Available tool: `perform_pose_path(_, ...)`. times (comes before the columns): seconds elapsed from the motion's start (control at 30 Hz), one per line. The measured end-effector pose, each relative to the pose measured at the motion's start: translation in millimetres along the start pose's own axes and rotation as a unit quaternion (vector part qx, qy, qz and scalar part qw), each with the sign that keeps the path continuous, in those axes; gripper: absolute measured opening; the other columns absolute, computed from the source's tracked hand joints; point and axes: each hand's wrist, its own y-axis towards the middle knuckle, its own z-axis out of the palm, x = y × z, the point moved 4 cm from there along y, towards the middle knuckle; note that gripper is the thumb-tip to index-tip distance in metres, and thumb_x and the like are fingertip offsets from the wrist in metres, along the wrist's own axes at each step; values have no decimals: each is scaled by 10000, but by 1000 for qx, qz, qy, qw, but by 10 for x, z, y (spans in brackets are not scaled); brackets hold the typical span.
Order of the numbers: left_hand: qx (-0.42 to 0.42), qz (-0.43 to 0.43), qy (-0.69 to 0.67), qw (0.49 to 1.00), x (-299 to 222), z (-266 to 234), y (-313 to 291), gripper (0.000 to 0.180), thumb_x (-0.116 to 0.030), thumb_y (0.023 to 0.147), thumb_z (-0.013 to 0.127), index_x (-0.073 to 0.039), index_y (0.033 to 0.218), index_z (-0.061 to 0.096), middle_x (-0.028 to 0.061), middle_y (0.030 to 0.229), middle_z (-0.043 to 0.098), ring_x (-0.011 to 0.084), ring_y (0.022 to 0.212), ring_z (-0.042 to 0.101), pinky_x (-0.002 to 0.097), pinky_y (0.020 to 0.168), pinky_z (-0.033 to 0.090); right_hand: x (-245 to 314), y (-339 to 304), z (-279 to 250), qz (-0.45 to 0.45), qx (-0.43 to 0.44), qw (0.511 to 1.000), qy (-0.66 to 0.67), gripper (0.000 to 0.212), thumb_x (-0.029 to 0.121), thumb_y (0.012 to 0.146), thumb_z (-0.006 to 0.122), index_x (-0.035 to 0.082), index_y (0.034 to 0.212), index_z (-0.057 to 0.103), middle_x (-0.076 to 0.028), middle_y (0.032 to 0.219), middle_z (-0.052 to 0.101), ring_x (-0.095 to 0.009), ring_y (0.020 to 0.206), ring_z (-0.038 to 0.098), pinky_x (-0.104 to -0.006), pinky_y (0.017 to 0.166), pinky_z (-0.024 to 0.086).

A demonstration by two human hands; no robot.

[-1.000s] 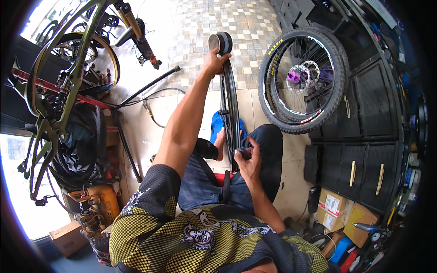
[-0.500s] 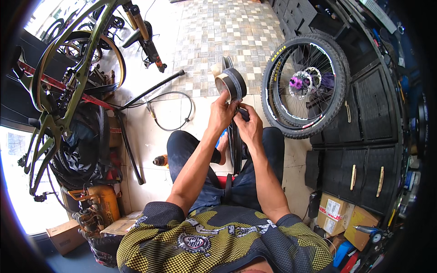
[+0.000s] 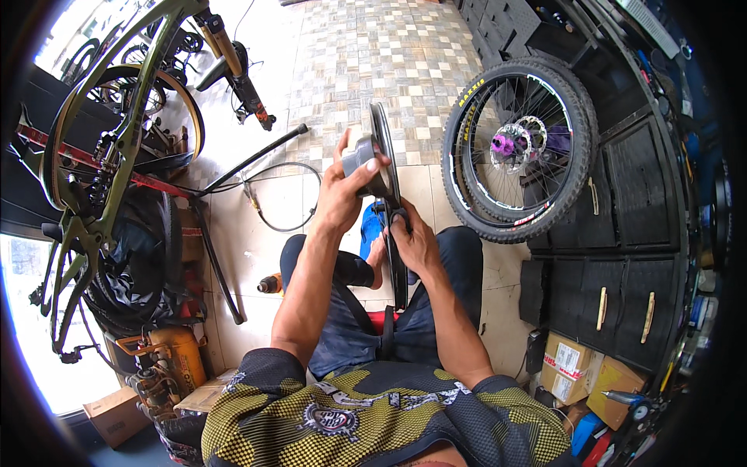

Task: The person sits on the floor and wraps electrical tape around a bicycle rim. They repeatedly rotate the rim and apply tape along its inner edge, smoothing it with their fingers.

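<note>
A black bicycle wheel rim (image 3: pixel 399 284) stands nearly edge-on between my knees, its far end leaning over the floor. My left hand (image 3: pixel 336 198) is closed round a wide roll of grey tape (image 3: pixel 359 154), thumb across its side, on the left of the rim. My right hand (image 3: pixel 418 247) grips the rim lower down from the right. By its thumb is a small dark piece that I cannot make out. The tape's loose end cannot be told apart from the rim.
Two tyred wheels (image 3: pixel 459 171) lean on black cabinets (image 3: pixel 599 218) at the right. A green bike frame (image 3: pixel 144 117) hangs at the left above a black stand leg (image 3: pixel 218 261). A looped cable (image 3: pixel 315 183) and an orange-black tool (image 3: pixel 270 283) lie on the floor.
The tape roll has turned and moved left and slightly nearer in my left hand. My right hand has come nearer along the rim, apart from the left.
</note>
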Motion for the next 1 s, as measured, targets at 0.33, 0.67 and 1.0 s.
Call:
perform_pose_path(0.33,39,-25,-53,998,-553,80,721,406,-164,883,898,17,1215,751,157,1176,782,215,1048,731,357,921,607,68,-154,21,-41,10,999,-2,637,466,1104,451,8,1545,460,-61,688,748,-327,871,782,-478,872,560)
perform_pose_path(0.67,51,-35,32,998,-535,-140,1467,356,-209,985,791,18,1253,736,126,1177,768,244,1091,728,402,1034,555,-162,-177,59,-36,-19,999,-2,604,412,1078,518,32,1547,497,-270,1025,753,-491,998,731,-552,930,559)
perform_pose_path(1.0,-48,258,508,821,-816,-155,1994,457,-456,812,936,-90,1073,859,257,1739,192,397,1554,268,588,1248,373,-133,-175,-6,-35,-3,999,-26,617,405,1086,508,-9,1543,482,-297,1075,743,-493,1017,730,-527,915,583)
